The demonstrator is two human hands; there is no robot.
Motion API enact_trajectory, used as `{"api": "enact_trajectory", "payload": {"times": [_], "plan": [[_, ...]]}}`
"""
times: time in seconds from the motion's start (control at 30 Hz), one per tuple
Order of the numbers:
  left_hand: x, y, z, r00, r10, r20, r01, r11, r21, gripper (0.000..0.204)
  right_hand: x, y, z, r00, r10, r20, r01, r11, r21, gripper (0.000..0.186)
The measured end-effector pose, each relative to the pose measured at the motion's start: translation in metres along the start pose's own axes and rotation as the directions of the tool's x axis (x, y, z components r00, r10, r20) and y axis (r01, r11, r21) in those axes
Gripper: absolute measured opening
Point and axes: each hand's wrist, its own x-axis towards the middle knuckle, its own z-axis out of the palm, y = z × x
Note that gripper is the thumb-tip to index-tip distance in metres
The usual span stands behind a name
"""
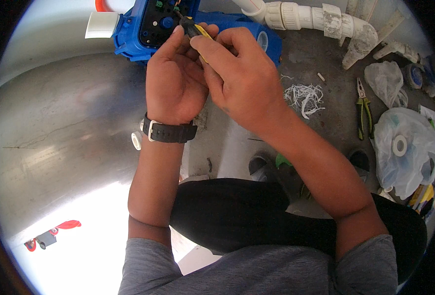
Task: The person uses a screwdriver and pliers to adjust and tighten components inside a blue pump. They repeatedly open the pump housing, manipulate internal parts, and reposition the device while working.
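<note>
In my right hand is a screwdriver with a black and yellow handle, gripped between thumb and fingers. Its tip points up into the open top box of a blue pump-like unit. Green terminals and a blue knob show on the box's black panel. My left hand, palm up, has its thumb and curled fingers around the front end of the screwdriver; some of its fingers are hidden behind the tool and my right hand.
White pipes run from the unit toward the upper right. On the floor lie white string, green-handled pliers and plastic bags with a white tape roll. A large metal tank curves along my left.
</note>
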Motion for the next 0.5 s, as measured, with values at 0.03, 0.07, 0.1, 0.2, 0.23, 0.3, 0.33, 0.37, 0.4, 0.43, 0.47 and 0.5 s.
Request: {"api": "enact_trajectory", "payload": {"times": [0.03, 0.07, 0.1, 0.2, 0.23, 0.3, 0.33, 0.37, 0.4, 0.43, 0.47, 0.5], "plan": [[0.000, 0.000, 0.000, 1.000, -0.004, -0.020, 0.004, 1.000, 0.010, 0.036, 0.000, 0.000, 0.000, 1.000, -0.002, 0.003, 0.002, 1.000, -0.006, 0.038], [0.000, 0.001, 0.000, 1.000, -0.001, -0.030, 0.002, 0.999, 0.033, 0.035, 0.000, 0.000, 0.000, 1.000, -0.018, -0.006, 0.018, 1.000, -0.005, 0.039], [0.001, 0.000, 0.000, 0.999, -0.009, -0.037, 0.009, 1.000, 0.020, 0.034, 0.001, 0.001, -0.001, 1.000, -0.030, -0.008, 0.030, 1.000, -0.010, 0.040], [0.003, 0.000, -0.001, 1.000, -0.012, -0.024, 0.013, 1.000, 0.018, 0.030, 0.002, 0.002, -0.005, 0.997, -0.073, 0.019, 0.074, 0.995, -0.061, 0.043], [0.003, 0.000, -0.002, 1.000, -0.013, -0.018, 0.014, 1.000, 0.016, 0.029, 0.002, 0.003, -0.006, 0.994, -0.107, 0.025, 0.109, 0.990, -0.090, 0.044], [0.002, 0.000, -0.003, 1.000, 0.000, -0.019, 0.000, 1.000, 0.021, 0.027, 0.007, 0.006, -0.003, 0.985, -0.174, -0.011, 0.173, 0.983, -0.059, 0.035], [0.001, 0.000, -0.004, 1.000, 0.014, -0.027, -0.013, 1.000, 0.028, 0.027, 0.008, 0.007, -0.001, 0.979, -0.201, -0.028, 0.199, 0.978, -0.055, 0.032], [0.000, 0.001, -0.004, 0.998, 0.033, -0.051, -0.031, 0.999, 0.041, 0.027, 0.008, 0.006, 0.000, 0.984, -0.174, -0.042, 0.174, 0.985, -0.009, 0.032], [-0.001, 0.001, -0.005, 1.000, 0.016, -0.015, -0.016, 1.000, 0.024, 0.027, 0.007, 0.004, 0.001, 0.990, -0.131, -0.050, 0.133, 0.991, 0.030, 0.033], [-0.001, 0.001, -0.005, 1.000, 0.004, 0.003, -0.004, 1.000, 0.012, 0.027, 0.005, 0.003, 0.002, 0.995, -0.088, -0.056, 0.092, 0.994, 0.067, 0.033], [-0.002, 0.000, -0.005, 1.000, -0.009, 0.021, 0.009, 1.000, 0.000, 0.028, 0.004, 0.002, 0.004, 0.996, -0.049, -0.080, 0.056, 0.994, 0.093, 0.033], [-0.001, 0.000, -0.005, 1.000, -0.006, -0.018, 0.006, 1.000, 0.007, 0.028, 0.002, 0.000, 0.005, 0.995, -0.010, -0.104, 0.022, 0.993, 0.117, 0.033]]}}
